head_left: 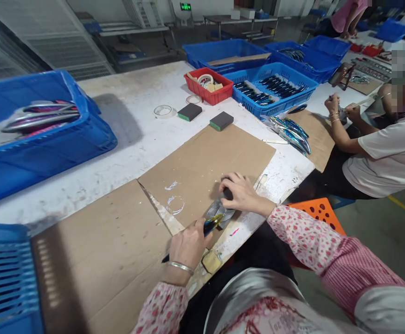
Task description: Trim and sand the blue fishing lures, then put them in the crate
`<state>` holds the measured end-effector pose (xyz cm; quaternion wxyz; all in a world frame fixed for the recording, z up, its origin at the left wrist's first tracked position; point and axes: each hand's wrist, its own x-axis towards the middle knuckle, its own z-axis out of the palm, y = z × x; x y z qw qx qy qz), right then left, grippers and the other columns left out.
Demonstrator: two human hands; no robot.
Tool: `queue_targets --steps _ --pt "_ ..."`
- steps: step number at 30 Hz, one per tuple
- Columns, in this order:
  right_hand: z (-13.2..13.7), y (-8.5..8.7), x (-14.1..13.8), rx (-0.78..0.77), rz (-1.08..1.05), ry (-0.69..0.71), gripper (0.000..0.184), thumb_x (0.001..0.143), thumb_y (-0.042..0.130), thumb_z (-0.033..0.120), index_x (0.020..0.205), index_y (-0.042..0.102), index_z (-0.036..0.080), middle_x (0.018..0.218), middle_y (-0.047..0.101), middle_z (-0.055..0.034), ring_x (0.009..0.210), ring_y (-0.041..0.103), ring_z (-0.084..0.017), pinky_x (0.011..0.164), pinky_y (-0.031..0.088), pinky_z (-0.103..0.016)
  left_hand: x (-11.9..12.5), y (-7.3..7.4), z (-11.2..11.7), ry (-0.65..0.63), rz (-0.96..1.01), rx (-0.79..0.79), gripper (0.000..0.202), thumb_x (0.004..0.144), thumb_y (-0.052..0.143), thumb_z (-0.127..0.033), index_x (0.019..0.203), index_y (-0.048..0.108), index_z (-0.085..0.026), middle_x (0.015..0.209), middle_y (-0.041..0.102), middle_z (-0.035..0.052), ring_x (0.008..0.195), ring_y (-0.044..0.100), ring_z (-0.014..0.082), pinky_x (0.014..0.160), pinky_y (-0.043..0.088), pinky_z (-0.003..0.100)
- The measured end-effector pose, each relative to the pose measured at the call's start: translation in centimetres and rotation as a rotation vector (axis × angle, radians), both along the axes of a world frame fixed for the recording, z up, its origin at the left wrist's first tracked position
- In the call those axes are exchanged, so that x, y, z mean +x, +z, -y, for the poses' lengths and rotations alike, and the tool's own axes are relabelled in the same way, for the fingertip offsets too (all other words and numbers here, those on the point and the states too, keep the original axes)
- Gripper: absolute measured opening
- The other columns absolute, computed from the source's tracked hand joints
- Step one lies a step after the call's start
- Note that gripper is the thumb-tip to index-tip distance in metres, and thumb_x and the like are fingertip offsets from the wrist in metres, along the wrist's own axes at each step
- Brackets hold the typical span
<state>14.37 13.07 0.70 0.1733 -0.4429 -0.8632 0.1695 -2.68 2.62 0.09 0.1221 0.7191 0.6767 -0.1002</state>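
Note:
My left hand (pixel 189 245), with a silver bangle at the wrist, is closed around a slim fishing lure (pixel 213 224) with a blue and yellow shine. The lure's dark tail end sticks out behind the hand. My right hand (pixel 240 192) grips a dark, bent pad (pixel 227 189) that looks like a sanding sponge; the fingers hide part of it. Below the right hand, at the lure's front end, lies a crumpled grey piece (pixel 216 209), whose kind I cannot make out. Both hands are over the near edge of a cardboard sheet (pixel 205 157).
Two dark sanding sponges (pixel 221 120) lie beyond the cardboard, near a tape roll (pixel 163 111) and a red basket (pixel 209 95). A blue basket (pixel 275 104) holds rows of lures. A blue bin (pixel 94 134) stands left. A co-worker (pixel 390 148) sits right, beside loose lures (pixel 289 132).

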Motion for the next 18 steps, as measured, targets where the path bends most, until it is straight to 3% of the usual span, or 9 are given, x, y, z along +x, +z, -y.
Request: queue_targets --steps 6,12,18 --pt "0.3 0.7 -2.0 0.047 -0.011 0.063 0.025 0.075 0.063 0.037 0.095 0.058 0.023 0.118 0.051 -0.0054 0.111 0.039 -0.026 0.087 0.033 -0.040 0.2 0.3 0.0 0.007 -0.040 -0.028 0.031 0.087 0.045 -0.034 0.111 0.056 -0.016 0.093 0.071 0.0116 0.080 0.069 0.0307 0.066 0.051 0.038" --pt "-0.2 0.9 -0.4 -0.011 0.038 0.049 0.024 0.074 0.063 0.033 0.095 0.058 0.022 0.117 0.052 -0.0066 0.108 0.041 -0.026 0.085 0.034 -0.039 0.4 0.7 0.0 0.022 0.016 -0.043 0.031 0.087 0.046 -0.031 0.113 0.056 -0.018 0.100 0.070 0.0117 0.087 0.068 0.0274 0.070 0.050 0.035" --pt "0.5 0.9 -2.5 0.071 0.001 0.117 0.026 0.075 0.063 0.038 0.096 0.058 0.022 0.119 0.050 -0.0075 0.112 0.038 -0.027 0.090 0.032 -0.043 0.4 1.0 0.1 0.015 -0.039 -0.034 0.028 0.089 0.043 -0.031 0.108 0.056 -0.016 0.095 0.070 0.0112 0.085 0.068 0.0265 0.069 0.049 0.032"
